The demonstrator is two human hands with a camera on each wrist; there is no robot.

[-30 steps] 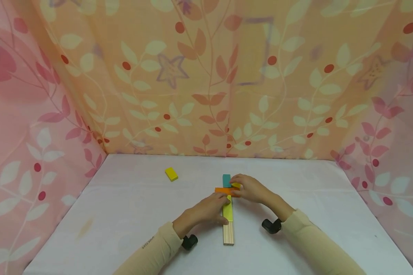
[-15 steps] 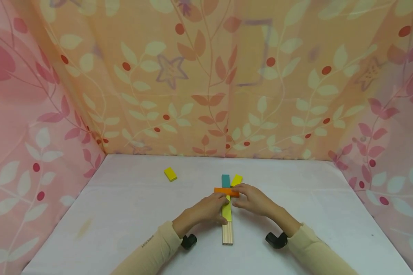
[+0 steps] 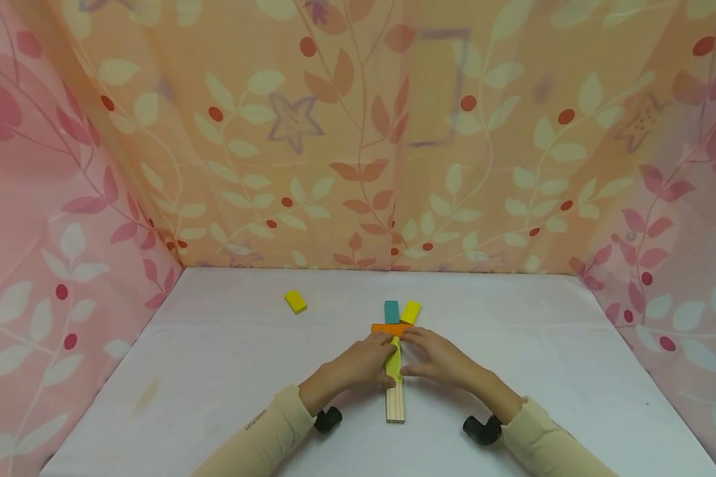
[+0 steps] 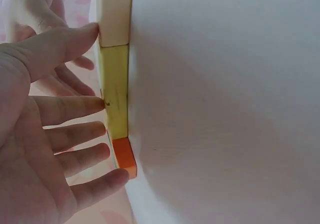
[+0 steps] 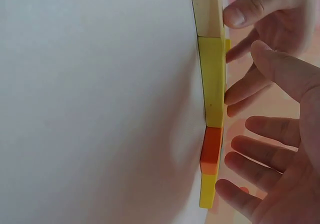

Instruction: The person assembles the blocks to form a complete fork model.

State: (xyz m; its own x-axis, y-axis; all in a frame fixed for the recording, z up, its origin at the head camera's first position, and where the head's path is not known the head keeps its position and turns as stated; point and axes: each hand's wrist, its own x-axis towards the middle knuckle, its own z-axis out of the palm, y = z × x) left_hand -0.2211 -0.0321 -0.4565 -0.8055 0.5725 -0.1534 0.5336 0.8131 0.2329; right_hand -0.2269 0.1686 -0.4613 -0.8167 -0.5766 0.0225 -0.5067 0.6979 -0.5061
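Note:
On the white table a plain wooden block and a yellow-green block lie end to end. An orange block crosses their far end. Beyond it are a teal block and a slanted yellow block. My left hand reaches over the row from the left, its extended fingertips at the edge of the yellow-green and orange blocks. From the right, my right hand holds nothing; its fingers are spread beside the row, near the orange and yellow blocks.
A loose yellow block lies apart at the back left of the table. Patterned curtains enclose the back and sides. Black wrist cameras stick out below both sleeves.
My right hand has let go of the slanted yellow block and drawn back toward me, uncovering it beside the teal block. My left hand has stayed almost still.

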